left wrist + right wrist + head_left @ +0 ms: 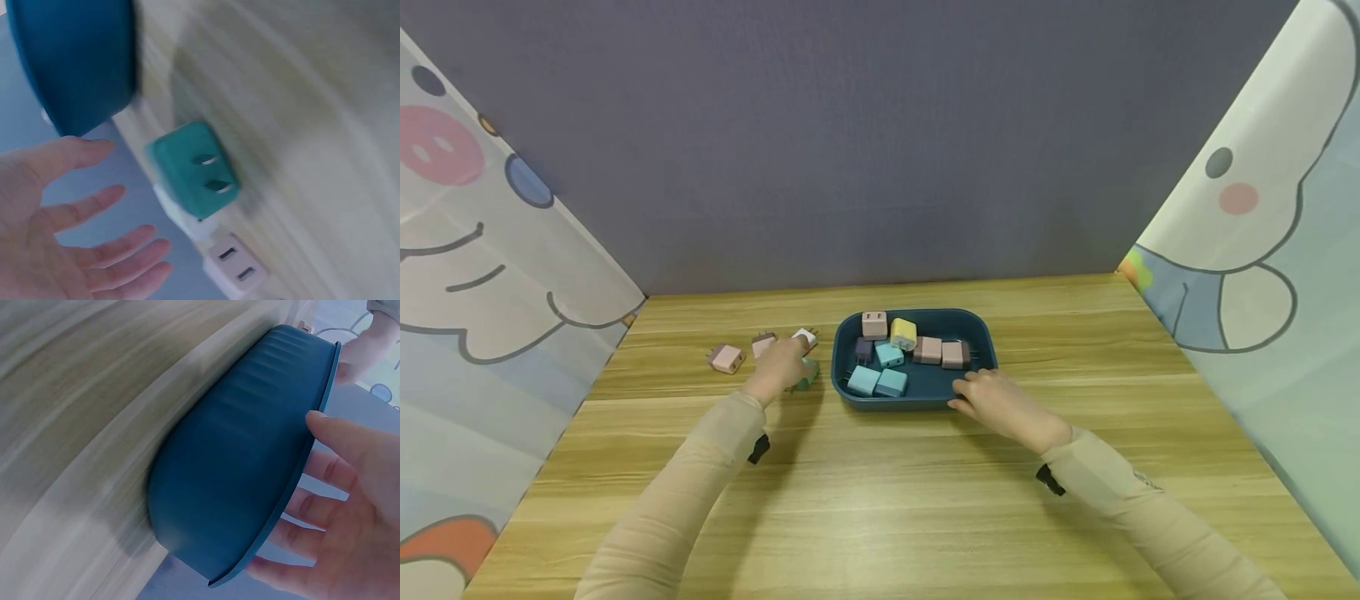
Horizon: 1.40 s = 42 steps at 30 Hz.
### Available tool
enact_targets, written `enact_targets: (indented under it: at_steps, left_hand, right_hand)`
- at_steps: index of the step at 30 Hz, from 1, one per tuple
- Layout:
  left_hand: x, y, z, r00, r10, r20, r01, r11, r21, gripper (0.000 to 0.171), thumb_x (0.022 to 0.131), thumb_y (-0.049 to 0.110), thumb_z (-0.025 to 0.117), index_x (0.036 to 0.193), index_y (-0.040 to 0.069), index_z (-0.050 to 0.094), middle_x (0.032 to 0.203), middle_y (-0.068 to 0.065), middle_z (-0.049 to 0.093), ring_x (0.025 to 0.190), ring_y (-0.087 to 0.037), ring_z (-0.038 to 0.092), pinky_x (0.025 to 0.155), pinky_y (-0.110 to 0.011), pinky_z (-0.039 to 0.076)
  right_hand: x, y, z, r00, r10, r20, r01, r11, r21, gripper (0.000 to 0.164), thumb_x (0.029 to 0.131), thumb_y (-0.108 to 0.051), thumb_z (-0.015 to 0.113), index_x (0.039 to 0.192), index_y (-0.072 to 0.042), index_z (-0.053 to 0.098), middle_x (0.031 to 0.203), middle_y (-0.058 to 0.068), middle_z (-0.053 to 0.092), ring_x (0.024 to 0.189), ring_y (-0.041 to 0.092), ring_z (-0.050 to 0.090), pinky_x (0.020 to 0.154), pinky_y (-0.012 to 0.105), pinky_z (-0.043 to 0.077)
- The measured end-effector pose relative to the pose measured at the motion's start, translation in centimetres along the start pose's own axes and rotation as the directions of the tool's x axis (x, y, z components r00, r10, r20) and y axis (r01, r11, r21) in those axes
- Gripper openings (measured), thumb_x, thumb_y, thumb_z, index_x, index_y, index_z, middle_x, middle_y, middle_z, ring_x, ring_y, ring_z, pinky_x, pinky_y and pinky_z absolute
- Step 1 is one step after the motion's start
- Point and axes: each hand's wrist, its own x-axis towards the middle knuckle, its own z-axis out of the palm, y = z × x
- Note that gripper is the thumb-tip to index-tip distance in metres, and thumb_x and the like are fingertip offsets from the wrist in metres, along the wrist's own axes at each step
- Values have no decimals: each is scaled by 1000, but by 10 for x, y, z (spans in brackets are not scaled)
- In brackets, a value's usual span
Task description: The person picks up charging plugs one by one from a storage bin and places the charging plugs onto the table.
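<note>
My left hand [777, 367] is over the table beside a green plug charger [808, 377], its fingers loosely bent. In the left wrist view a gap shows between the fingers [119, 256] and the green charger [195, 172], whose two prongs face the camera. With thumb outside and fingers over the rim, my right hand [1000, 402] grips the near right edge of a dark blue tray [931, 385]. Pink, light blue, yellow and dark purple chargers lie inside it. The right wrist view shows the tray's outer wall [219, 456] and the thumb [337, 431] against it.
Left of the tray lie a white charger [806, 337] and two pink chargers, one [763, 343] close to the left hand and one [727, 358] farther left. A grey partition [880, 150] rises behind the wooden table [880, 500]. Cartoon-printed sheets flank both sides.
</note>
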Motion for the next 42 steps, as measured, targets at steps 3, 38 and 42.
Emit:
enact_targets:
  at_steps: [3, 38, 42]
  left_hand:
    - [2, 5, -7, 1000, 14, -22, -14, 1000, 4, 37, 81, 19, 61, 111, -2, 57, 105, -23, 55, 90, -37, 54, 73, -47, 45]
    - [47, 54, -33, 983, 178, 38, -172, 977, -127, 31, 89, 17, 53, 116, 3, 55, 117, -19, 53, 103, -29, 50, 81, -40, 44]
    - [52, 58, -32, 985, 173, 22, -170, 981, -99, 32, 88, 19, 53, 116, 2, 55, 112, -17, 54, 87, -26, 54, 74, -37, 45]
  right_hand:
    - [0, 0, -1, 1000, 0, 5, 0, 1000, 2, 19, 83, -25, 60, 70, -13, 54, 61, -2, 48, 53, 11, 42, 53, 29, 37]
    - [4, 2, 1, 999, -34, -3, 34, 999, -11, 17, 82, -23, 62, 69, -14, 57, 61, -1, 51, 51, 11, 46, 48, 24, 36]
    - [3, 1, 0, 1000, -24, 9, 24, 1000, -1, 16, 82, -22, 61, 69, -13, 57, 62, -1, 52, 52, 12, 46, 49, 26, 36]
